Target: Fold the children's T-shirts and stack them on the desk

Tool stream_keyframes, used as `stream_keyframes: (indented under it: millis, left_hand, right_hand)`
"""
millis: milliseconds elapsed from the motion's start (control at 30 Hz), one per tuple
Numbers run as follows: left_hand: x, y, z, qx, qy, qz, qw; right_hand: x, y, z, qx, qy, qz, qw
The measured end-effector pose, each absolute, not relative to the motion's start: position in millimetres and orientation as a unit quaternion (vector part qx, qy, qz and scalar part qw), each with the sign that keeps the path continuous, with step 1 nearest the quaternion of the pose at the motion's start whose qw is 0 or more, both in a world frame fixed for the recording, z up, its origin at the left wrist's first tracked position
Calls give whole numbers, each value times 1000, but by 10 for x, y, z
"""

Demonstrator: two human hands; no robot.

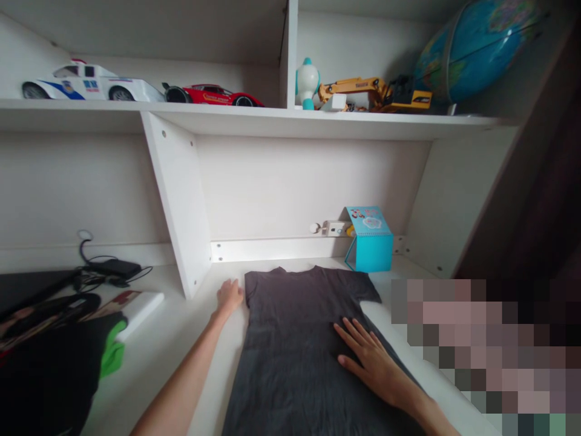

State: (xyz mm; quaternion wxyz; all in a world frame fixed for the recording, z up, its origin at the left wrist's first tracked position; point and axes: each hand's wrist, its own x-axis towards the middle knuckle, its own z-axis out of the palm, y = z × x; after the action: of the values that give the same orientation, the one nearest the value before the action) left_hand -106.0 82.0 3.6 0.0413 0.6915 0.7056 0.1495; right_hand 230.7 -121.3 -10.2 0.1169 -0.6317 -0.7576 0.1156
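Note:
A dark grey T-shirt (pixel 295 351) lies spread on the white desk, its neck end toward the back wall and its lower part running out of view at the bottom. At the edge of its left sleeve, my left hand (pixel 230 296) is closed, with the fingers curled against the cloth; the fingertips are partly hidden. My right hand (pixel 365 357) lies flat on the right side of the shirt's body, fingers spread. The right sleeve is stretched out on the desk, while the left sleeve looks shorter.
A blue desk calendar (pixel 374 251) stands behind the right sleeve, beside a power strip (pixel 336 228). Dark cloth (pixel 49 369), a white box (pixel 143 312) and a black adapter (pixel 115 267) with cables lie left. Toy vehicles and a globe (pixel 476 51) fill the shelf above.

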Motion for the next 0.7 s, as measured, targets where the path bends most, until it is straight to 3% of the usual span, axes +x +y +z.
stream_keyframes:
  millis: [133,367,700]
  left_hand:
    - [-840,744,-5,728,659,180,63]
    - [-371,427,100,876,374,243,183]
    - [-374,426,149,855,425,268,128]
  right_hand:
    - [2282,-1222,-67,-637,-753,124,110]
    - [2277,-1228,-69,-642,-746,129,122]
    - [2287,-1241,-73,-637,-750,114,135]
